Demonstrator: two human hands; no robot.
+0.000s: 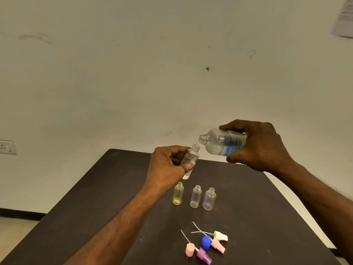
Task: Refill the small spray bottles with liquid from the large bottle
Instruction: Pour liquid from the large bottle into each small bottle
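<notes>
Pouring under way above the dark table [248, 207]: we are seeing the right hand [261, 148] wrapping its fingers over the top and its thumb under the body of the large bottle [221, 142], holding it tipped almost on its side with the open neck pointing left and slightly down. A thin thread of clear liquid [196, 140] is running from that neck into the mouth of a small clear bottle [190, 159] held just below it. The left hand [168, 169] is gripping this small bottle, thumb across the front, fingers curled behind, the bottle leaning with its mouth toward the large one; the two necks are close but we cannot tell whether they are touching. Some liquid is showing inside the small bottle. On the table below the hands, three more uncapped small bottles are standing upright in a row: a yellow bottle [178, 193] on the left, a clear bottle [195, 196] in the middle, a faintly purple bottle [209, 199] on the right, near each other but apart. Nearer to us, a cluster of spray tops is lying loose: white spray top [221, 235], blue cap [206, 242], pink cap [190, 249], purple spray top [204, 255], with thin dip tubes trailing.
</notes>
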